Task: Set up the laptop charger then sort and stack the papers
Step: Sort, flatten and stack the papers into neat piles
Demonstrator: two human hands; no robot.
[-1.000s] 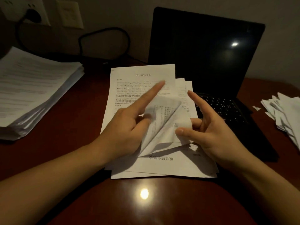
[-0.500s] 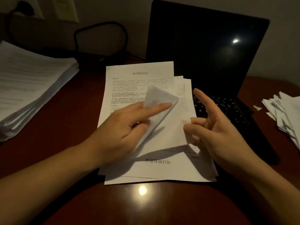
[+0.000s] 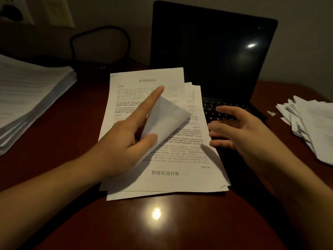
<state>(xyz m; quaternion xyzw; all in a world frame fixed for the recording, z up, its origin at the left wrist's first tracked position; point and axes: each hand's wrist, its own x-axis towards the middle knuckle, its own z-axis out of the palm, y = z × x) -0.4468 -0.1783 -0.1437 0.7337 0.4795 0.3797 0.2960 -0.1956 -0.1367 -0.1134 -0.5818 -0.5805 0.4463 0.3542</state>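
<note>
While the left hand [image 3: 122,145] gripped a curled sheet [image 3: 167,118] between its straight forefinger and its thumb, the right hand [image 3: 248,134] hung open, fingers spread and relaxed, over the keyboard of the laptop [image 3: 212,51]. Its fingertips were just beside the right edge of the papers [image 3: 162,179]; blur hid whether they touched. The sheet's far right corner was folded back toward the person, blank side up, baring printed lines beneath. The papers lay in a loose heap in the middle of the desk [image 3: 72,141], the near ones with their heading upside down to the person, the far one with its heading upright. Their right edge lay over the laptop's left side. The laptop stood open behind and to the right, its screen dark. A thick stack [image 3: 27,98] of printed pages sat at the left of the desk, well apart from the heap. A ragged pile [image 3: 310,127] of pages lay at the right, a small scrap [image 3: 271,113] just beside it. A black cable [image 3: 100,44] looped up against the wall [image 3: 297,51] behind, and a dark plug [image 3: 10,12] sat in the socket [image 3: 25,15] at top left.
</note>
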